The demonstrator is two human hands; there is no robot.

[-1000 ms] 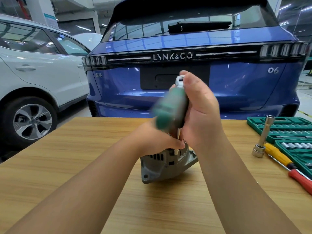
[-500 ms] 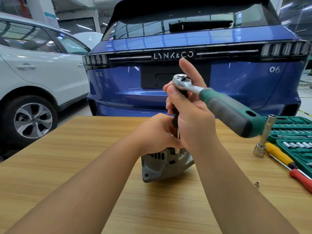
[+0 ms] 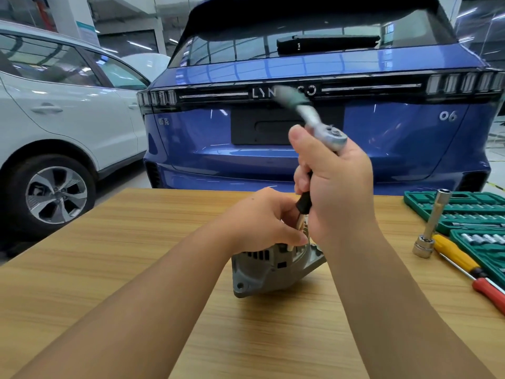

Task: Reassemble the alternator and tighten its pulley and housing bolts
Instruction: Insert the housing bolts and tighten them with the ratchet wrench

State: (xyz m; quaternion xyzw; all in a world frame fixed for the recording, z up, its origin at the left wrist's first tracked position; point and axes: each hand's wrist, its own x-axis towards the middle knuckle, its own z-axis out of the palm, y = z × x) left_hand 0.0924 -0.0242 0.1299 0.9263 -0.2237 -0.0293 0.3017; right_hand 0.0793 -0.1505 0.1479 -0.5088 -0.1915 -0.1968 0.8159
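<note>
A blue car (image 3: 314,160) and a white car (image 3: 54,127) stand behind the bench (image 3: 109,255), where the alternator (image 3: 270,266) sits near the middle, tilted on its housing. The left hand (image 3: 259,217) grips its top, steadying it. The right hand (image 3: 336,187), fingers clenched round the upright extension, holds the ratchet (image 3: 325,132) above, its handle blurred. Sockets (image 3: 470,222) lie in a green case at right, beside screwdrivers (image 3: 470,266). Best practice here is likely keeping the extension square on the bolt while bracing the housing firmly.
</note>
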